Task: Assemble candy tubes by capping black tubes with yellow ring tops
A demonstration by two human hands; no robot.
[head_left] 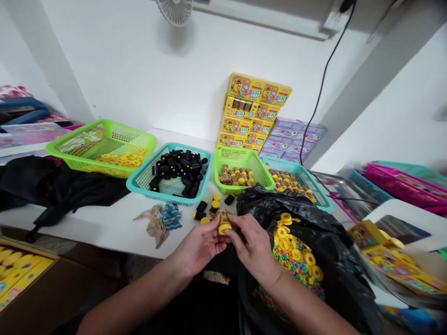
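Both my hands meet at the table's front edge around a small yellow-capped candy tube [224,222]. My left hand [199,249] curls its fingers round the tube from the left. My right hand [252,245] pinches it from the right, fingers closed on the yellow cap end. Just beyond the tube lie a few loose black tubes and yellow caps [208,208]. At my right, an open black plastic bag [314,223] holds colourful candies and yellow ring caps [296,256].
Along the table stand a green basket with yellow caps [101,146], a teal basket of black tubes [174,172], a green basket [240,172] and a teal basket [296,184] of filled tubes. Yellow boxes [254,111] are stacked behind. Crumpled cloth [160,221] lies nearby.
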